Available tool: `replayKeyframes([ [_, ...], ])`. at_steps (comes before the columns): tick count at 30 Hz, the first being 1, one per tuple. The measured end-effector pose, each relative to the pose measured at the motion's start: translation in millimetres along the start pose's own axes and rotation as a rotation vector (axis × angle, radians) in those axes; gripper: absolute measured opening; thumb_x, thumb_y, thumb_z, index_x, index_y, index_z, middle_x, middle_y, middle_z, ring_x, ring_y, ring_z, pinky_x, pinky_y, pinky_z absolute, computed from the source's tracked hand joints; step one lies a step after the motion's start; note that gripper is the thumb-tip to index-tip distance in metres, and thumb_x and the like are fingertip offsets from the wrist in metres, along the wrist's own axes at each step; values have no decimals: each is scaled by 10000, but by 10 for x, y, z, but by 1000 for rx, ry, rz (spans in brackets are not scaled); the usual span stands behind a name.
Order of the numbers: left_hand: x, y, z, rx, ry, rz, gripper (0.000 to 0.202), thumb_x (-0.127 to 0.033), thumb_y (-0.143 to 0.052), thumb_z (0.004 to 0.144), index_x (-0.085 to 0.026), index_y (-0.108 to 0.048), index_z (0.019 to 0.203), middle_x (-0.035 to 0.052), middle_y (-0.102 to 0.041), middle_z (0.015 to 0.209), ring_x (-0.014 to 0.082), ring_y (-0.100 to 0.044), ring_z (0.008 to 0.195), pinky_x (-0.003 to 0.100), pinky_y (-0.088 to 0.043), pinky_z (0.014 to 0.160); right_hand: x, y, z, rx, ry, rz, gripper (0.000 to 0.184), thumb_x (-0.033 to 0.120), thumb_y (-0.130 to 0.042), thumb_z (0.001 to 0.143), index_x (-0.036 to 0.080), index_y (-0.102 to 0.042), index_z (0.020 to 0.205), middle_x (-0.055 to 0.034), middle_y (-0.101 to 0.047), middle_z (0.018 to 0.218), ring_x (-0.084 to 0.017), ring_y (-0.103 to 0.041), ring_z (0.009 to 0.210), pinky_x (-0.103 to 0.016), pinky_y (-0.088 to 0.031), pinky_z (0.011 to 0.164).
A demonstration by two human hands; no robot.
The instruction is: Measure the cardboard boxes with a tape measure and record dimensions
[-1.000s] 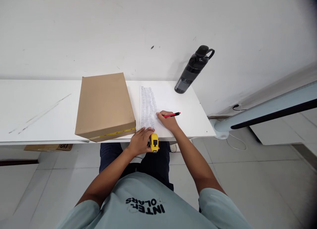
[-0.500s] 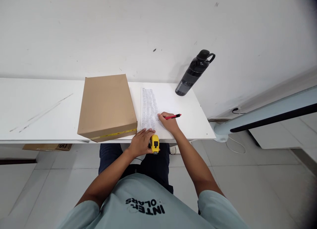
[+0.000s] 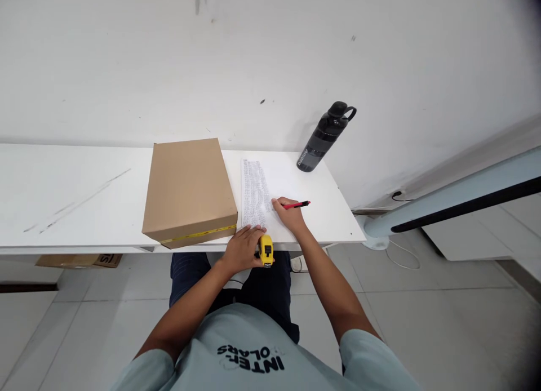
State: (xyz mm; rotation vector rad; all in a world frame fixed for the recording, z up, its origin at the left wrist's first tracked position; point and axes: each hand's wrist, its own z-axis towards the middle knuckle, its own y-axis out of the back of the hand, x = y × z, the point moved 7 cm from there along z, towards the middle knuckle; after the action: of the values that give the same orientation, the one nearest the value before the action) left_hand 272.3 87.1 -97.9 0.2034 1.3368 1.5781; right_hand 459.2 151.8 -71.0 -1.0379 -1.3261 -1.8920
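Note:
My right hand [image 3: 289, 213] is closed around a red and black pen [image 3: 299, 204], resting on a sheet of paper [image 3: 253, 194] filled with dense handwriting on its left part. The pen's tip is hidden by my fingers. At the desk's front edge, my left hand [image 3: 244, 249] grips a yellow tape measure [image 3: 266, 250] between thumb and fingers, its fingertips at the paper's lower edge. Left of the paper sits a closed cardboard box [image 3: 190, 185], with yellow tape along its front side.
A black bottle [image 3: 323, 140] stands on the white desk [image 3: 76, 194] behind the paper to the right, close to the wall. A light-blue post [image 3: 456, 194] rises from a base on the floor at the right, near a plug and cables. Another cardboard piece [image 3: 78, 260] lies under the desk.
The whole view has shifted slightly, so the desk and its things appear lower. Both hands keep their holds, and the box appears a little further right.

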Motion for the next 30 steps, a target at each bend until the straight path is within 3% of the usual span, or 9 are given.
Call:
replayKeyframes([
  [5,-48,103,28,17,17,-49,832,-561,-884,661,-209,-542,1332,128,-691,1335,315,-641,1288,512,-457,1180,26,112,-22,-126,15,-12,424,565,-478,942,207,-687,850,-65,-715,854,-228,-638,820,-340,-500,776],
  [9,-192,304,-101,-12,42,-124,843,-590,-846,705,-223,-495,1378,123,-677,1343,304,-630,1299,494,-519,1113,62,63,-39,-139,58,-87,362,503,-528,941,210,-740,937,-94,-715,980,-255,-647,941,-357,-495,864],
  [11,-329,479,-221,-81,6,-186,866,-647,-807,729,-224,-466,1404,138,-649,1378,319,-526,1413,497,-503,1130,57,16,-27,-134,58,-129,301,396,-561,919,206,-751,1055,-103,-694,1031,-258,-635,924,-360,-495,825],
  [15,-652,892,-486,-239,-163,-124,961,-755,-732,733,-218,-398,1457,179,-606,1422,361,-397,1502,559,-407,1199,49,-29,37,-107,39,-152,400,205,-555,848,201,-737,1205,-100,-669,1023,-249,-612,857,-363,-490,769],
  [18,-750,1153,-628,-327,-195,25,990,-785,-705,732,-216,-391,1479,213,-549,1477,409,-333,1526,598,-344,1217,140,-5,33,-106,31,-119,465,205,-532,851,178,-697,1285,-84,-650,961,-226,-574,768,-387,-498,788],
  [21,-729,1352,-716,-414,-180,82,995,-787,-699,733,-230,-392,1499,224,-510,1508,438,-295,1534,623,-325,1208,376,-28,-177,-109,38,-58,487,331,-539,899,166,-639,1346,-72,-645,959,-191,-519,667,-384,-512,749],
  [23,-671,1409,-736,-410,-147,34,984,-798,-670,748,-250,-377,1511,223,-492,1518,444,-312,1525,644,-326,1200,581,-156,-473,-33,47,56,486,498,-536,932,202,-651,1301,-52,-652,921,-178,-519,640,-344,-505,668],
  [26,-577,1427,-746,-366,-88,-99,945,-801,-614,785,-283,-348,1529,218,-459,1536,433,-355,1506,656,-353,1184,922,-651,-1116,440,9,631,616,762,-488,905,253,-703,1176,-56,-675,919,-174,-553,661,-312,-472,614],
  [30,-503,1449,-809,-287,-24,-171,903,-626,-732,819,-282,-329,1550,217,-418,1568,388,-459,1450,578,-478,1125,1193,-1052,-1753,664,-116,1079,702,774,-758,696,299,-668,1205,-12,-649,849,-136,-522,605,-251,-399,515],
])
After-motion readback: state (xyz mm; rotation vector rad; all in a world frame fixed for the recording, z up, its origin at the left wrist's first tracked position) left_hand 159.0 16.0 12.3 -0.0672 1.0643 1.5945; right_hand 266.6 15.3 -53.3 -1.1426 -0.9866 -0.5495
